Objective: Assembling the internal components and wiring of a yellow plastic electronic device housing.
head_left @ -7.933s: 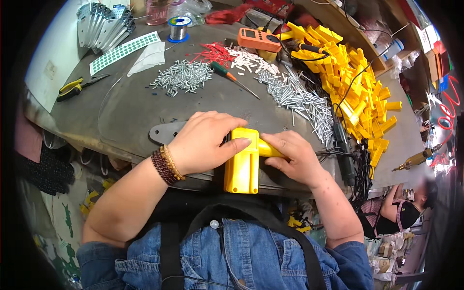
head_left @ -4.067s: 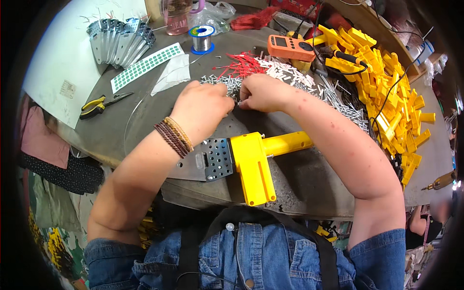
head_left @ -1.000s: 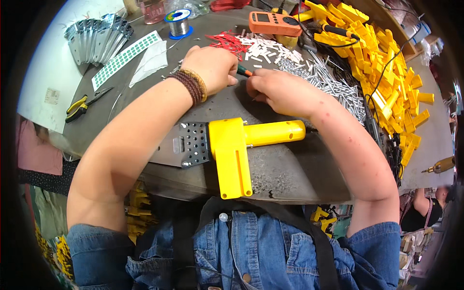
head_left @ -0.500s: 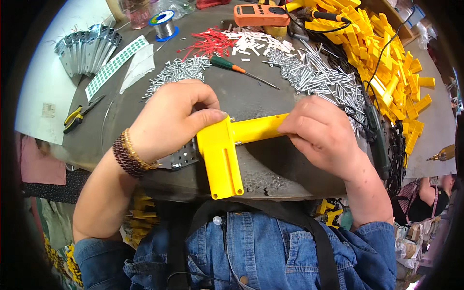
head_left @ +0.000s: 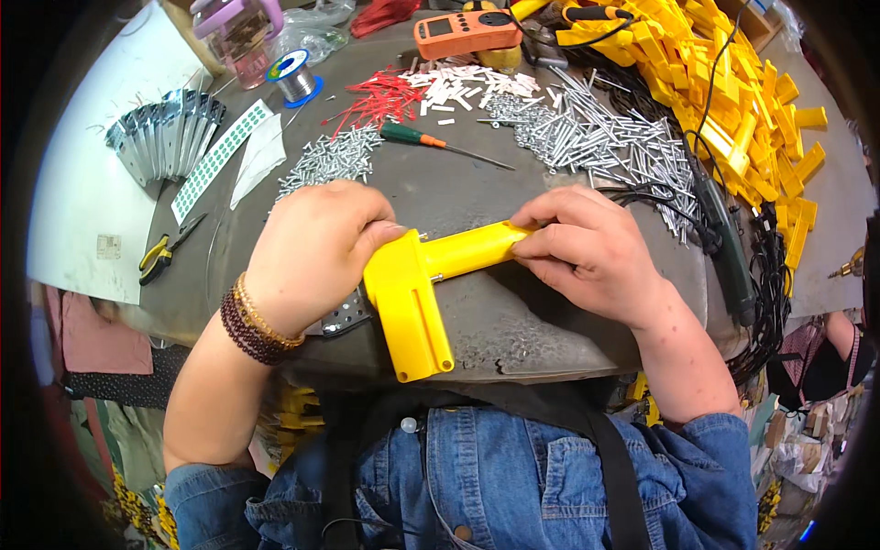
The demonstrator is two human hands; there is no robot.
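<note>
A yellow plastic housing (head_left: 408, 316) with a side arm (head_left: 472, 252) is held between my two hands above the table's near edge. My left hand (head_left: 321, 247) is closed on the housing's upper left corner, thumb on top. With fingertips and thumb my right hand (head_left: 587, 247) pinches the free end of the arm. Small metal screw ends show where arm and housing meet. Beneath my left hand a dark perforated plate (head_left: 346, 314) lies partly hidden.
Beyond my hands lie a screwdriver (head_left: 445, 147), small screws (head_left: 335, 156), long screws (head_left: 596, 124), red pieces (head_left: 376, 99) and white pieces (head_left: 449, 87). An orange meter (head_left: 467, 34) and solder spool (head_left: 295, 81) stand farther back. Pliers (head_left: 165, 252) lie left; yellow parts (head_left: 733, 110) pile up right.
The view has turned a little, shifting the table's contents. My right fingers have spread and resettled at the arm's end. Both hands still hold the yellow housing, which is slightly tilted.
</note>
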